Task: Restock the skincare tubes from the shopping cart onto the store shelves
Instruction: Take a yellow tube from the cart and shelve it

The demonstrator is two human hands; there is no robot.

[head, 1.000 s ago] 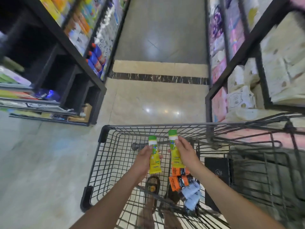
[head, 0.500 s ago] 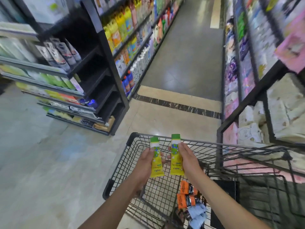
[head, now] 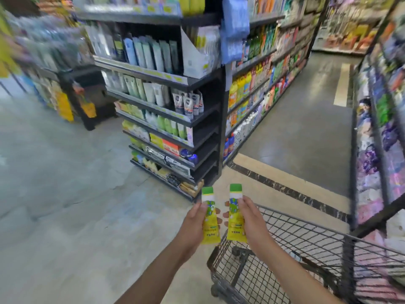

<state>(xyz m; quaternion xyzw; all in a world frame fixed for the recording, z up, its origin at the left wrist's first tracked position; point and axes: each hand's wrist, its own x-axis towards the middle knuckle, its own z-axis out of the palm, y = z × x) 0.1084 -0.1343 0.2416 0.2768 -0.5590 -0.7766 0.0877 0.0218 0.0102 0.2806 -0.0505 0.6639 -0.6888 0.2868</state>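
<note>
The left hand [head: 194,223] grips one yellow tube [head: 210,219] and the right hand [head: 253,218] grips a second yellow tube [head: 235,216], both out of the cart [head: 306,223], neither yet on the shelves [head: 157,111] ahead.

Low in the centre of the frame, the left hand [head: 192,224] and right hand [head: 252,220] each hold one yellow, green-capped plastic tube upright. The left tube [head: 210,218] is just beside the right tube [head: 235,216], not touching. The black wire shopping cart [head: 306,222] fills the lower right. Above the hands stands the dark metal shelf unit [head: 208,137], with the grey aisle floor [head: 302,132] to its right and a black-framed rack [head: 383,218] at the far right.
</note>
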